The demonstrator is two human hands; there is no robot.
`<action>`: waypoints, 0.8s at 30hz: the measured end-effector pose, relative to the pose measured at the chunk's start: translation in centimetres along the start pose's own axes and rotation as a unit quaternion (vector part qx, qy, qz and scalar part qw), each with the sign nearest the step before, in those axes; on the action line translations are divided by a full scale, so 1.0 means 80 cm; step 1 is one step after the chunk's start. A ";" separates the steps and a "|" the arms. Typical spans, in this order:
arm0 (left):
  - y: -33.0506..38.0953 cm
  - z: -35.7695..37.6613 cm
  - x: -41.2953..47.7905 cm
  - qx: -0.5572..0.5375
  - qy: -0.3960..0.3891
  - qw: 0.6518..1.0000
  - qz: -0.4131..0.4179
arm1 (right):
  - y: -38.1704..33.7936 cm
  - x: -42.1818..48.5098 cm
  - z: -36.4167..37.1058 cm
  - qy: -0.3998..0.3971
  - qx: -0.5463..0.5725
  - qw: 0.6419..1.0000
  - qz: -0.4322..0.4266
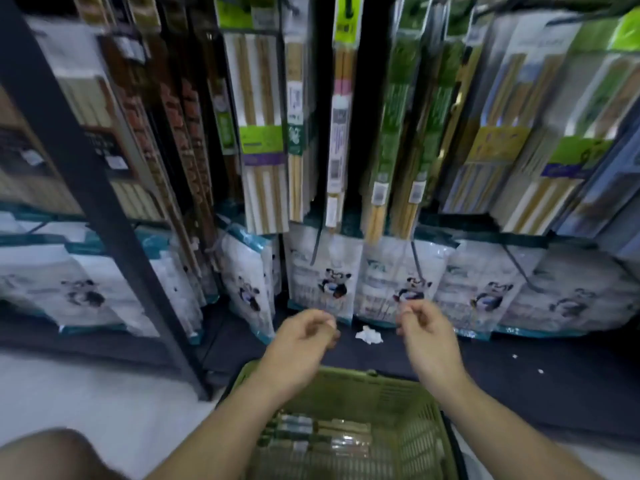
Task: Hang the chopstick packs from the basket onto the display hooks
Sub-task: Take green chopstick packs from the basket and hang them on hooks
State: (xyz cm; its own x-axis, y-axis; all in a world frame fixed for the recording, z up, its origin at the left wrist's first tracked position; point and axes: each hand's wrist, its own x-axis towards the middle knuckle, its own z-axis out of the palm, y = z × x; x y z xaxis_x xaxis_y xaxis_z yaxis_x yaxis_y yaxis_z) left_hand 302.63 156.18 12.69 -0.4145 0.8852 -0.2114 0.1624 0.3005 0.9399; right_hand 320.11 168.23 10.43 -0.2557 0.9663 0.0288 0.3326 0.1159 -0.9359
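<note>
Basket (427,427) low in front, with several chopstick packs (322,432) lying flat in its bottom: stock left to hang. Above its far rim, left hand (304,336) and right hand (427,336) hover apart, each grip loosely curled, nothing seen held; view blurred. Beyond, crumpled white paper (370,335) on the dark base shelf (519,368). Behind, panda bags (323,275); higher, hanging packs (263,133) crowd side by side. Judgement: mid-task, between packs, basket not emptied.
</note>
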 end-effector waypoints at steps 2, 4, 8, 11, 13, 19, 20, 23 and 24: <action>-0.053 -0.025 0.008 0.058 0.045 0.997 -0.035 | 0.050 -0.022 0.029 -0.087 -0.092 0.992 0.009; -0.107 -0.051 0.015 0.137 0.094 0.984 -0.063 | 0.096 -0.042 0.060 -0.179 -0.174 0.968 0.017; -0.201 -0.086 0.020 0.228 0.128 0.952 -0.161 | 0.172 -0.066 0.114 -0.319 -0.304 0.896 0.054; -0.244 -0.089 0.011 0.226 0.110 0.945 -0.211 | 0.222 -0.067 0.143 -0.373 -0.374 0.846 0.068; -0.265 -0.085 0.006 0.190 0.105 0.951 -0.221 | 0.256 -0.065 0.166 -0.382 -0.362 0.845 0.096; -0.299 -0.081 0.002 0.166 0.132 0.958 -0.191 | 0.341 -0.055 0.229 -0.411 -0.433 0.802 0.041; -0.303 -0.081 0.002 0.172 0.140 0.957 -0.189 | 0.350 -0.057 0.236 -0.407 -0.445 0.797 0.028; -0.307 -0.078 0.004 0.183 0.161 0.952 -0.186 | 0.368 -0.058 0.253 -0.394 -0.472 0.789 0.008; -0.309 -0.077 0.005 0.182 0.167 0.951 -0.185 | 0.371 -0.058 0.257 -0.393 -0.477 0.786 0.004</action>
State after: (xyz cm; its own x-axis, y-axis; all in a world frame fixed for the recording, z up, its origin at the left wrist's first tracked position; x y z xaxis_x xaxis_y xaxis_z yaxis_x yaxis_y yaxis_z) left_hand 292.92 146.89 -8.94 -0.7546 0.5511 -0.3563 0.2237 0.7265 0.6498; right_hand 312.49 162.50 -24.68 -0.6070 0.5708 -0.5530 0.7706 0.5927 -0.2341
